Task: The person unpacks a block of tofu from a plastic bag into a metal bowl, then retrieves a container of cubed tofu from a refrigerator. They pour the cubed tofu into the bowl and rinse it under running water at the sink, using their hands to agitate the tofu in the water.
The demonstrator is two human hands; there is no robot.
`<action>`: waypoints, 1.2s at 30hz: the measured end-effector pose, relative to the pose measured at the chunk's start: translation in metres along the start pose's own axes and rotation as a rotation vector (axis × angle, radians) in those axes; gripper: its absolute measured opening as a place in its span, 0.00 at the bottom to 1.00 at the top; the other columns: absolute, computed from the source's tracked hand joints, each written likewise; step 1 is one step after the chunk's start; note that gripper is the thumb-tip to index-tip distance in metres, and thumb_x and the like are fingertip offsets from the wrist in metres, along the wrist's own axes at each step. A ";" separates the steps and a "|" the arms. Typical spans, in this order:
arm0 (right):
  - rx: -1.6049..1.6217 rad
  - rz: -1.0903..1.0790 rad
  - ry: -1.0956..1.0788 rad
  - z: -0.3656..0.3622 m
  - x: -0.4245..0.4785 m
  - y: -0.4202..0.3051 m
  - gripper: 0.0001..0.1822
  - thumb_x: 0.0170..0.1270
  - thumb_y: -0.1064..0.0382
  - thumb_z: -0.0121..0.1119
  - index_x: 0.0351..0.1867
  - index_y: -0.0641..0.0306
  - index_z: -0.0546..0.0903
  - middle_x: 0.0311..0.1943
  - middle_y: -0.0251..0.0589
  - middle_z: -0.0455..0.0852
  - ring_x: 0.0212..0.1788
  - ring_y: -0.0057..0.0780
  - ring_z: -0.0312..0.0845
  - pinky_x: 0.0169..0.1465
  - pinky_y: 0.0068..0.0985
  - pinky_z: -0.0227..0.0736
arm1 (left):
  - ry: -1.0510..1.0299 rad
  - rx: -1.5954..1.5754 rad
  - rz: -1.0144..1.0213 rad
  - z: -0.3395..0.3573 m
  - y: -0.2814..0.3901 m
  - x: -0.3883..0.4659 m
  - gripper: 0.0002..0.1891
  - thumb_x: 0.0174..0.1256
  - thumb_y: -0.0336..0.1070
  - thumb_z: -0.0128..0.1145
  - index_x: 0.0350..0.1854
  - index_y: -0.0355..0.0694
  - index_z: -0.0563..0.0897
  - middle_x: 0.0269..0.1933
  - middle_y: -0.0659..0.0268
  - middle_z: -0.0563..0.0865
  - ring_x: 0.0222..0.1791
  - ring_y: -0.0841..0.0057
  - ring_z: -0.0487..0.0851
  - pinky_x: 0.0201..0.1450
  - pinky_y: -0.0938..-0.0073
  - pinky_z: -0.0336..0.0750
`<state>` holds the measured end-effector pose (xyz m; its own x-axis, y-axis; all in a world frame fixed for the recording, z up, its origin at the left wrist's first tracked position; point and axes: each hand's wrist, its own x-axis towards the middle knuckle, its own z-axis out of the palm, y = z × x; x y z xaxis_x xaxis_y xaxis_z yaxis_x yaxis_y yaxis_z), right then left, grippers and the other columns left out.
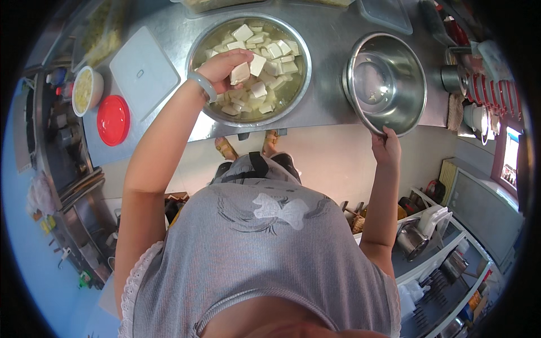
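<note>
Tofu cubes (274,50) lie in cloudy liquid in a wide round metal basin (307,72) on the steel counter. Over the basin's left part, my left hand (222,69), with a pale bangle at the wrist, holds pieces of tofu (240,73); how many is partly hidden by the fingers. My right hand (386,145) grips the near rim of a deep stainless steel bowl (391,76), which tilts at the counter's front edge. A few small bits and some wetness show on the bowl's inner bottom.
On the steel counter (327,34) a translucent lid (143,72), a red lid (113,120) and a white tub of pale yellow food (88,91) stand at the left. Another clear plastic lid (386,14) is at the back right. A metal pot (454,79) and stacked dishes are further right.
</note>
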<state>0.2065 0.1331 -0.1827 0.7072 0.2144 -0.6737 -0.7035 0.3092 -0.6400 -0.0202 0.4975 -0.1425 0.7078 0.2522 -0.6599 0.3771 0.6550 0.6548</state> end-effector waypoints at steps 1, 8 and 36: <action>-0.015 0.002 0.001 0.002 0.001 0.002 0.08 0.58 0.75 0.42 0.40 0.73 0.67 0.41 0.47 0.74 0.43 0.35 0.75 0.48 0.29 0.75 | -0.012 -0.035 -0.031 0.002 0.001 0.000 0.11 0.59 0.40 0.53 0.41 0.43 0.73 0.31 0.70 0.76 0.28 0.82 0.75 0.19 0.81 0.65; -0.054 0.000 -0.054 0.008 0.008 0.003 0.07 0.60 0.72 0.43 0.39 0.72 0.69 0.36 0.45 0.77 0.38 0.33 0.77 0.44 0.28 0.77 | 0.020 -0.074 -0.048 0.007 0.000 0.005 0.10 0.60 0.39 0.50 0.41 0.43 0.74 0.35 0.68 0.79 0.29 0.81 0.76 0.21 0.81 0.69; -1.029 -0.718 -1.016 0.124 -0.088 0.073 0.19 0.57 0.67 0.54 0.52 0.64 0.69 0.46 0.39 0.76 0.44 0.24 0.73 0.48 0.20 0.68 | 0.155 0.892 1.102 0.040 -0.027 -0.043 0.42 0.47 0.21 0.56 0.65 0.42 0.48 0.43 0.60 0.75 0.44 0.69 0.75 0.48 0.73 0.70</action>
<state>0.1020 0.2515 -0.1244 0.3529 0.9301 0.1014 0.3257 -0.0205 -0.9453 -0.0370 0.4406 -0.1177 0.8320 0.4415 0.3359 -0.0296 -0.5693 0.8216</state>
